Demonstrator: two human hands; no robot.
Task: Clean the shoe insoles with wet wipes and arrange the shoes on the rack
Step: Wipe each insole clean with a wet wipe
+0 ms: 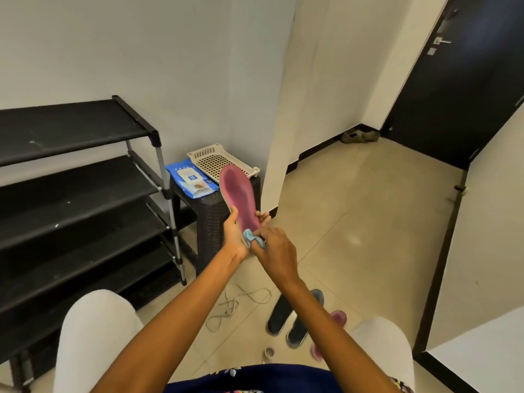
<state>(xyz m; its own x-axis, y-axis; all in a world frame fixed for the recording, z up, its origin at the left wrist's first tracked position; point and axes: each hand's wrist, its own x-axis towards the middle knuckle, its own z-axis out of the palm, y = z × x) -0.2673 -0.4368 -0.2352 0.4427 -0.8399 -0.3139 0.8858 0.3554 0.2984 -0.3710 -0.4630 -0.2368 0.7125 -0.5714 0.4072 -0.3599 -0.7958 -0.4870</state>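
Left hand [234, 236] fingers curled round pink insole [239, 198] heel; right hand [273, 251] fingers pinch blue wet wipe [253, 237] against it. Risk: hard rubbing bends unsupported toe, insole slips from grip.

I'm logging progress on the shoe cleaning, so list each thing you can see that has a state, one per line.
Pink insole: held up, tilted, heel end in the left hand.
Wet wipe: pressed on the insole's heel by the right hand.
Wipes pack: lying on the dark stool, flap closed.
Shoe rack: shelves bare.
Dark shoes: on the floor.
Laces: loose on the floor.
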